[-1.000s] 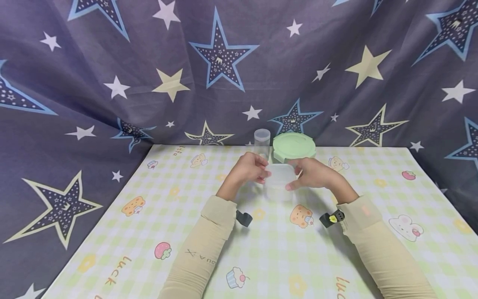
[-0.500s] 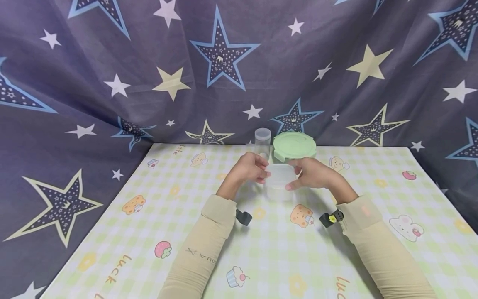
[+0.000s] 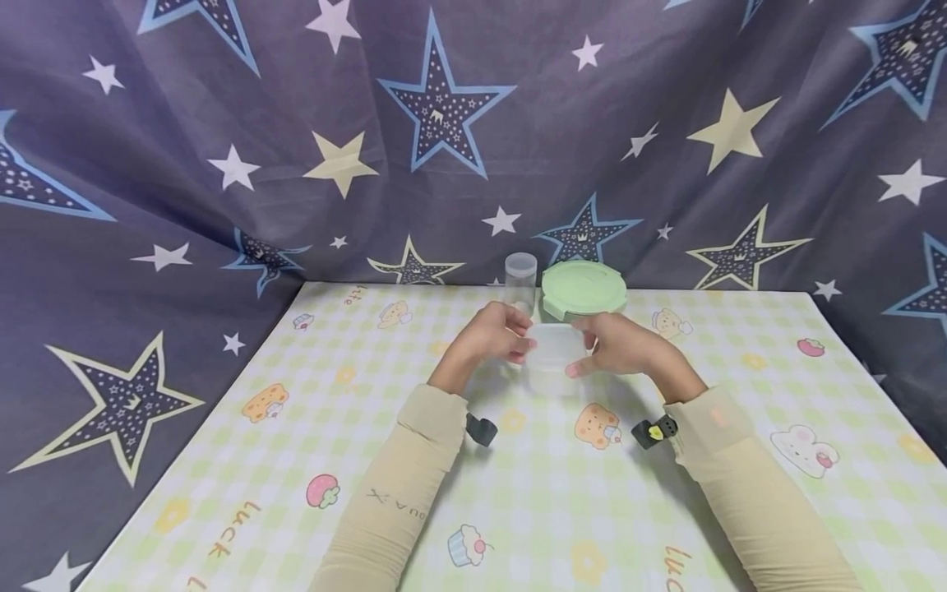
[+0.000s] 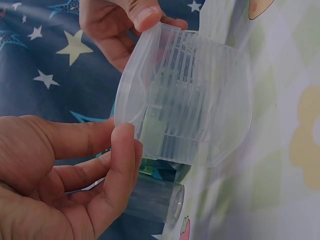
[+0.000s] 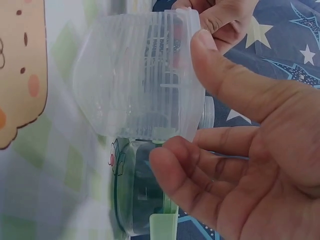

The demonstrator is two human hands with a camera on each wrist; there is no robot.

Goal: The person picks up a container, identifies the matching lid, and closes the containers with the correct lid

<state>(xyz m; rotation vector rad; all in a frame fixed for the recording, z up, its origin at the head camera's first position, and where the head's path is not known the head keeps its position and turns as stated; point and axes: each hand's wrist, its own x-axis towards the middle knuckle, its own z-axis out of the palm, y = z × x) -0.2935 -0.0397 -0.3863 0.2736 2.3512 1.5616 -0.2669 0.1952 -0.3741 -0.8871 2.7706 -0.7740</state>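
Resting on the desk (image 3: pixel 222 460) near its far middle, a small clear ribbed container (image 3: pixel 551 359) sits between both hands, which meet at its lid. The left hand (image 3: pixel 494 335) comes in from the left side; in the left wrist view its thumb and curled fingers (image 4: pixel 122 155) pinch the edge of the translucent lid (image 4: pixel 145 75). The right hand (image 3: pixel 617 345) comes in from the right side; in the right wrist view its thumb (image 5: pixel 220 75) presses along the lid's edge while its other fingers (image 5: pixel 190 175) curl loosely just beside the container's wall, and whether they touch it cannot be told. Just behind the container stand a clear cylindrical jar (image 3: pixel 520 282) and, to its right, a round green-lidded container (image 3: pixel 584 289), both close to the back edge of the desk. A checked cloth with cartoon prints covers the desk, and a dark curtain with stars (image 3: pixel 444 107) hangs behind it. Both forearms wear beige sleeves (image 3: pixel 399 501).
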